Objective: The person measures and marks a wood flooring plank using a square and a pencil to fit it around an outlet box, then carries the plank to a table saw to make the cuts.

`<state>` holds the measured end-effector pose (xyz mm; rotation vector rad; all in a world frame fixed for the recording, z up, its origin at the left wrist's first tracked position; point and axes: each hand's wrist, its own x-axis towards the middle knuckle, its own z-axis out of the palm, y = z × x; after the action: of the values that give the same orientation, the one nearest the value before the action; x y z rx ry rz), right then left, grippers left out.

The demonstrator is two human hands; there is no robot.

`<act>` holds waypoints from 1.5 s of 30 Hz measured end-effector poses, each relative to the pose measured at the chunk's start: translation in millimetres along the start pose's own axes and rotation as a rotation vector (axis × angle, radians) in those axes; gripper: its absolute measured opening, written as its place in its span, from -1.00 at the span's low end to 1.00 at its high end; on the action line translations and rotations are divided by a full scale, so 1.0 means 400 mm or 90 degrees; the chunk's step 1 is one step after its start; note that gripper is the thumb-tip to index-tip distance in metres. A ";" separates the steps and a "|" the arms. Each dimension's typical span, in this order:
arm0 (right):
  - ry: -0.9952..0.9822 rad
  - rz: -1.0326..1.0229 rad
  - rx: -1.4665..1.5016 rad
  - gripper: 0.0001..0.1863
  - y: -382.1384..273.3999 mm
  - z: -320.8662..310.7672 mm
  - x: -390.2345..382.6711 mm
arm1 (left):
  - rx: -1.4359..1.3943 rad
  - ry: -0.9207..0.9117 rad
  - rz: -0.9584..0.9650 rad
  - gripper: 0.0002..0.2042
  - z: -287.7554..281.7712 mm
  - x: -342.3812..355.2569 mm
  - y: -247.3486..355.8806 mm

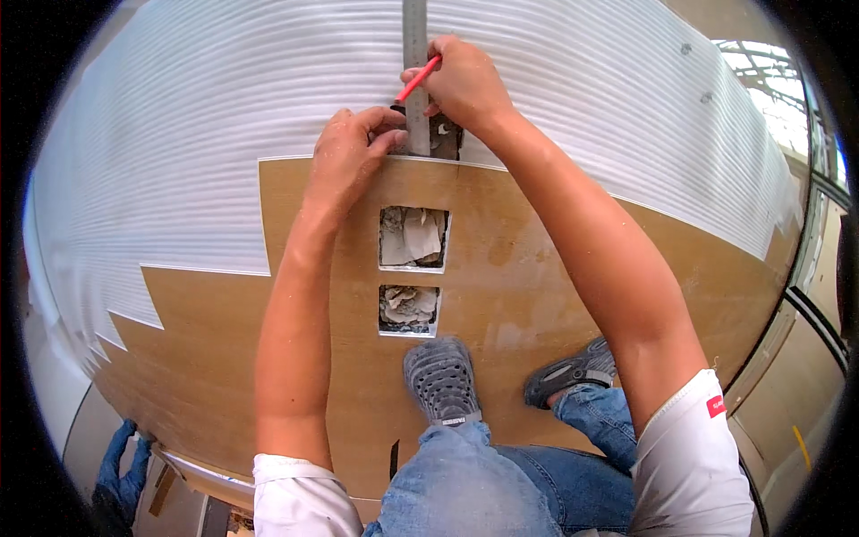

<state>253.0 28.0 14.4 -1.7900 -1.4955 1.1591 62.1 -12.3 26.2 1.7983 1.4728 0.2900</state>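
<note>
A metal ruler (416, 134) lies lengthwise over the white ribbed foam sheet, its near end at the edge of the tan wood-look boards (501, 215). My left hand (349, 148) is closed, thumb and forefinger at the ruler's left edge beside a small dark spot. A red pencil (419, 80) slants across the ruler in my right hand (465, 85), its tip pointing down-left toward my left fingertips. The right fingers also curl about the ruler's edge. Partly covered by the ruler, a dark opening (446, 136) shows in the foam.
Two square cut-outs, the upper one (413, 238) and the lower one (409, 309), show rubble inside. My grey clog (441, 380) stands just below them. White foam (224, 116) spreads beyond the stepped board edge. Another person's jeans (125, 465) show at lower left; framed panels (796, 340) stand right.
</note>
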 end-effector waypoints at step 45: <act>0.130 -0.017 -0.085 -0.68 0.199 -0.372 -0.144 | 0.236 0.057 0.242 -0.75 -0.131 -0.103 -0.083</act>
<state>420.5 -28.7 37.8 -1.9073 -1.4986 0.8520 -6.7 -27.1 50.5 2.3970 1.2980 0.3031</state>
